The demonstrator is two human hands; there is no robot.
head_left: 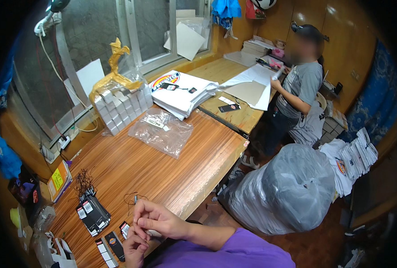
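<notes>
Two hands, right hand (156, 219) over left hand (136, 248), fingertips pinched on a small pale tag (152, 232) between them.

Wooden table (162, 169), window (118, 49), wood-panelled wall (341, 40)

Dim warm indoor light; fisheye bends edges, black vignette corners; centre sharp.

Black hang tags (92, 215); white shirts (183, 92), rainbow print; purple sleeve (234, 253); grey bag (284, 190).
</notes>
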